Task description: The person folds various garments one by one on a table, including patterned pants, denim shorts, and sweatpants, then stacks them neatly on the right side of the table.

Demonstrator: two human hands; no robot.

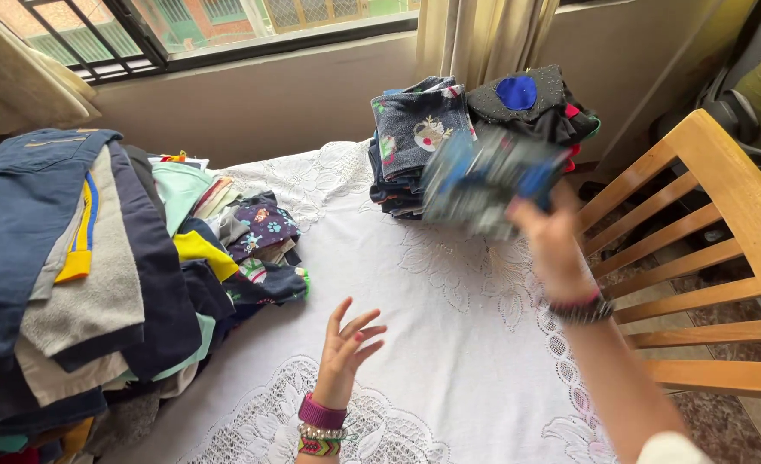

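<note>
Table (449, 344): lying nearest the camera, wearing a white lace cloth.
Clothes heap (97, 258): sprawling over the table's left side.
Folded stack (419, 142): sitting at the far edge, by the curtain.
Chair (707, 258): standing at the right.
Folded garment (492, 176): blurring blue, hanging just in front of the stack.
Right hand (552, 241): gripping that garment.
Left hand (346, 348): hovering over the cloth, fingers spreading wide, holding nothing.

A: The folded blue patterned cloth (490, 179) in the right hand (552, 245)?
B: Motion-blurred; pattern unreadable, fingers hidden behind it.
A: The pile of folded clothes (79, 275)?
B: Cut off by the left edge.
</note>
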